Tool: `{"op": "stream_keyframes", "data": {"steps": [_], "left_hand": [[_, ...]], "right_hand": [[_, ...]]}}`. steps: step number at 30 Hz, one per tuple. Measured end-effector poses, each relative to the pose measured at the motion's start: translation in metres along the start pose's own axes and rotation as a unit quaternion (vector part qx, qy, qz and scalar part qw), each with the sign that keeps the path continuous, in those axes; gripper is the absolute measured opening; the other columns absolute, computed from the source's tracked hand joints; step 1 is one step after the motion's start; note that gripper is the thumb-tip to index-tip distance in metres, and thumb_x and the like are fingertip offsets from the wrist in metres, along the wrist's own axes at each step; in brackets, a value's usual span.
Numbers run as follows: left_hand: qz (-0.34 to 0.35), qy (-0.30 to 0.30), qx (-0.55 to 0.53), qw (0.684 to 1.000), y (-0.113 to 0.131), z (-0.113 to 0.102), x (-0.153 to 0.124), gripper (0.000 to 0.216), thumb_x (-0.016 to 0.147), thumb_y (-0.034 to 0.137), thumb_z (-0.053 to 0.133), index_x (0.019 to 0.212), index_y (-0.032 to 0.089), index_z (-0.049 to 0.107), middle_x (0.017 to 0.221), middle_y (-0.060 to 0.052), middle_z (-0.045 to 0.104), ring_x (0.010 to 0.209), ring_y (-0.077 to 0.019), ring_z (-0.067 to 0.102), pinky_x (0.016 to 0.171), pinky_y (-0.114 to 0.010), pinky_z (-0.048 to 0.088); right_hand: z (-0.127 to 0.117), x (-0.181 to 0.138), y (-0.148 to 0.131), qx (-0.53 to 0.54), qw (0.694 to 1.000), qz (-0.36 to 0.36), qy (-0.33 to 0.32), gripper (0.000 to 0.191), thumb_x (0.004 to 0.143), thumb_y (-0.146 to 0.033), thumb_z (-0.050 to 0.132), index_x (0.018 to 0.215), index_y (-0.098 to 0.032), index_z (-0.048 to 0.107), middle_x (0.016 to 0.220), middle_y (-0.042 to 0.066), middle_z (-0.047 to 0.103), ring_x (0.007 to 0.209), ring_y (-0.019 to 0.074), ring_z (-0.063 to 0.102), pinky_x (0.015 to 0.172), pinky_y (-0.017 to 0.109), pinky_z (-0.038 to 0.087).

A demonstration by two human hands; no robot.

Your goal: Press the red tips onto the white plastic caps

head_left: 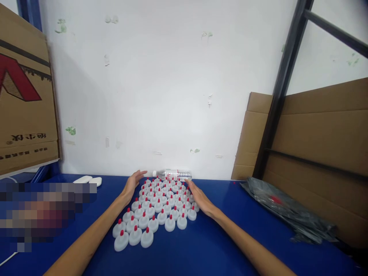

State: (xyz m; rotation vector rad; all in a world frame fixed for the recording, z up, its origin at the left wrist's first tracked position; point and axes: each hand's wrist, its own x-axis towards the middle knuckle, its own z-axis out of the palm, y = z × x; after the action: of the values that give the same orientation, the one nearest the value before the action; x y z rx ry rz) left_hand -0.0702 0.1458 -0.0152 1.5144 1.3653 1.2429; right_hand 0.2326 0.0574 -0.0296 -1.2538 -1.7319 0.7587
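Observation:
Many small round white plastic bottles with red tips (158, 206) stand upright in a tight cluster on the blue table. At the cluster's far left edge is my left hand (133, 186), fingers stretched out towards the wall and holding nothing. Along its right side lies my right hand (200, 197), fingers extended, beside or touching the outermost bottles; I cannot tell which. Behind the cluster, a clear plastic bottle (174, 174) with a white cap rests on its side against the wall, between my two hands.
A large printed cardboard box (25, 96) stands at left. Two white objects (87, 179) lie near the wall, by a blurred-out patch. Grey plastic bags (284, 209) are at right, in front of cardboard sheets (322, 165) and a dark metal frame (280, 92).

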Motion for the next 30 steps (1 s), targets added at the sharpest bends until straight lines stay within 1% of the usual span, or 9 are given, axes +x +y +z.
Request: {"op": "stream_keyframes", "data": {"steps": [4,6,9,12,16,20,22,25,30], "left_hand": [[-0.006,0.042,0.084,0.996,-0.001,-0.022,0.006,0.077,0.089,0.052,0.008,0.132,0.010,0.057,0.130,-0.015,0.064,0.120,-0.0279,0.060,0.094,-0.039,0.051],[0.009,0.062,0.151,0.987,-0.004,-0.032,0.007,0.076,0.090,0.051,0.006,0.129,0.012,0.058,0.125,-0.016,0.066,0.115,-0.0287,0.062,0.096,-0.041,0.049],[0.049,0.086,0.273,0.957,-0.007,-0.042,0.003,0.064,0.090,0.051,0.017,0.117,0.016,0.064,0.120,-0.017,0.065,0.119,-0.0356,0.055,0.103,-0.051,0.039],[0.082,0.100,0.376,0.917,-0.008,-0.045,-0.002,0.054,0.088,0.050,0.028,0.105,0.014,0.065,0.116,-0.021,0.064,0.118,-0.0435,0.051,0.099,-0.058,0.036],[0.089,0.101,0.459,0.878,-0.007,-0.047,-0.003,0.040,0.085,0.042,0.036,0.084,0.015,0.066,0.100,-0.023,0.068,0.108,-0.0434,0.056,0.091,-0.053,0.042],[0.053,0.094,0.495,0.862,-0.009,-0.055,-0.002,0.032,0.081,0.033,0.038,0.072,0.018,0.065,0.086,-0.023,0.070,0.091,-0.0407,0.065,0.077,-0.047,0.047],[0.034,0.089,0.503,0.859,-0.013,-0.059,-0.002,0.032,0.081,0.032,0.038,0.073,0.018,0.065,0.087,-0.023,0.071,0.087,-0.0408,0.067,0.072,-0.045,0.048],[0.026,0.076,0.513,0.855,-0.019,-0.063,-0.002,0.030,0.081,0.033,0.040,0.075,0.018,0.066,0.091,-0.022,0.071,0.090,-0.0401,0.068,0.073,-0.044,0.049],[0.024,0.066,0.526,0.848,-0.022,-0.060,-0.002,0.032,0.081,0.033,0.040,0.081,0.018,0.068,0.094,-0.021,0.072,0.094,-0.0380,0.068,0.078,-0.044,0.051]], "right_hand": [[-0.012,0.005,0.012,-0.012,0.999,-0.010,0.051,0.069,0.098,-0.067,0.017,0.143,-0.024,0.048,0.149,0.007,0.047,0.139,0.0219,0.041,0.116,0.042,0.027],[-0.019,0.008,0.018,-0.026,0.995,-0.018,0.091,0.067,0.098,-0.065,0.018,0.136,-0.023,0.053,0.143,0.008,0.053,0.133,0.0224,0.047,0.114,0.042,0.030],[-0.030,0.010,0.024,-0.055,0.987,-0.031,0.150,0.061,0.098,-0.063,0.022,0.119,-0.023,0.061,0.126,0.008,0.063,0.120,0.0231,0.055,0.108,0.040,0.036],[-0.039,0.011,0.027,-0.091,0.975,-0.032,0.201,0.055,0.096,-0.064,0.026,0.096,-0.022,0.063,0.102,0.006,0.068,0.100,0.0240,0.060,0.095,0.038,0.044],[-0.047,0.012,0.031,-0.141,0.957,-0.008,0.253,0.055,0.094,-0.066,0.030,0.069,-0.022,0.052,0.072,0.003,0.061,0.072,0.0210,0.055,0.073,0.033,0.044],[-0.057,0.016,0.043,-0.189,0.946,0.056,0.257,0.057,0.096,-0.061,0.039,0.057,-0.020,0.046,0.052,-0.004,0.046,0.054,0.0150,0.049,0.058,0.029,0.042],[-0.063,0.017,0.049,-0.217,0.938,0.091,0.253,0.050,0.097,-0.054,0.047,0.064,-0.016,0.054,0.055,-0.005,0.049,0.052,0.0119,0.051,0.057,0.027,0.044],[-0.072,0.019,0.057,-0.266,0.924,0.129,0.244,0.037,0.096,-0.047,0.055,0.084,-0.013,0.063,0.073,-0.003,0.061,0.062,0.0121,0.059,0.062,0.027,0.051],[-0.087,0.015,0.063,-0.346,0.898,0.175,0.210,0.029,0.097,-0.042,0.055,0.100,-0.014,0.064,0.094,0.003,0.067,0.078,0.0147,0.064,0.073,0.032,0.055]]}}
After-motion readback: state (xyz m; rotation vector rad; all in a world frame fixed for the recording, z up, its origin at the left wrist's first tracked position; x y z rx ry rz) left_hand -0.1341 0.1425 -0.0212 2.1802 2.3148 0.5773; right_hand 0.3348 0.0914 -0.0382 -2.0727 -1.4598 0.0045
